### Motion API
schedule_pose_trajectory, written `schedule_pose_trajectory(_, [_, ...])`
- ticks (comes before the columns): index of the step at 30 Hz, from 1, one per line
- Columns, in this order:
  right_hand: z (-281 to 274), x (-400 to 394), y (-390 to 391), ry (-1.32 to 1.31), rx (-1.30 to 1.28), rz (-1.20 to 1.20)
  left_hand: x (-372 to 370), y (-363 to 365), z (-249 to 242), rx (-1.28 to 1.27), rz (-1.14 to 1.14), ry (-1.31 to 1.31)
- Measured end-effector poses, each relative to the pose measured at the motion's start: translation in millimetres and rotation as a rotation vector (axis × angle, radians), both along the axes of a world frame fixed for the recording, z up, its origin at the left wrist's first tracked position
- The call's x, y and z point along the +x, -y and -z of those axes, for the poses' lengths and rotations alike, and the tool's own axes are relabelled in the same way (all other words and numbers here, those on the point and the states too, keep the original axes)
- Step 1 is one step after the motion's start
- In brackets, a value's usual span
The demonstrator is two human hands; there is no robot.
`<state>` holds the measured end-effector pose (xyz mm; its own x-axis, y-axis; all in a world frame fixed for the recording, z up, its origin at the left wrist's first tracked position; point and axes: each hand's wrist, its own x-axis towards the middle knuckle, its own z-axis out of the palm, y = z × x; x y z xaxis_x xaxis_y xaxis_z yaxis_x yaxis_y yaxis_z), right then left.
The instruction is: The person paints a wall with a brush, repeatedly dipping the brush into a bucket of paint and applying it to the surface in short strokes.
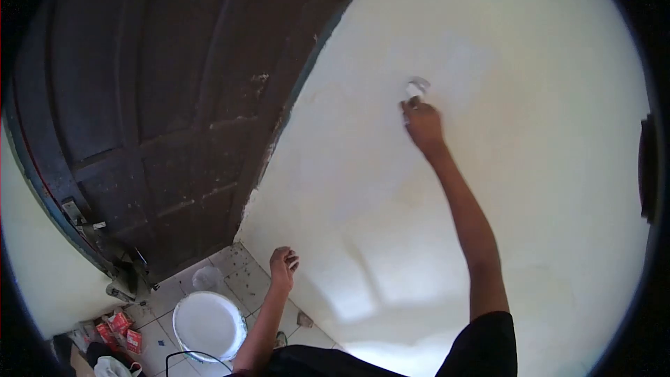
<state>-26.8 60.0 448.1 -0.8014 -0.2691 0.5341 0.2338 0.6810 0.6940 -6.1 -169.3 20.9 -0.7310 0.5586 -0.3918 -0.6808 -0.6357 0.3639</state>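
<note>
One cream wall (558,167) stands beside one dark door (167,84); on the tiled floor (248,283) sits one round bucket (175,327). Of two hands, the left hand (283,265) is low, fingers curled together; the right hand (423,124) has its grip clamped on one small, blurred tool (417,89) up at the wall, long axis pointing upward.

between one and two o'clock we see what looks like a scraper (418,87), blurred pale grey and white, against our cream wall (377,188), which carries a cloudy bluish-white patch (462,64). at ten we have a dark brown panelled door (164,63) with pale scuffs, its frame (307,73) blue-grey. towards seven our floor tiles (248,286) form a pale grey, dark-specked grid under a white bucket (175,322); at eight, packets (134,341) show red and white. our sleeve (488,349) at five is black.
</note>
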Motion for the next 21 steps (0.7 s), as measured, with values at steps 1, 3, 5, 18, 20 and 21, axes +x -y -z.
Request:
schedule_pose_trajectory(1, [33, -6, -9, 0.039, 0.038, -0.009, 1, 2, 0, 0.022, 0.000, -0.021])
schedule_pose_trajectory(3, [110, -18, -21, 0.138, 0.081, -0.040, 2, 3, -1, 0.004, 0.004, -0.014])
schedule_pose_trajectory(5, [170, -15, -6, 0.314, -0.027, 0.004, 4, 7, -5, -0.021, 0.006, -0.018])
schedule_pose_trajectory(18, [43, 101, -10, -0.064, -0.348, -0.062, 20, 27, -5, -0.022, -0.040, -0.056])
schedule_pose_trajectory(20, [39, 110, -1, -0.119, -0.168, -0.118, 22, 27, -6, -0.035, -0.029, -0.058])
schedule_pose_trajectory(21, [42, 112, 4, -0.155, -0.118, -0.088, 24, 26, -5, -0.047, -0.024, -0.054])
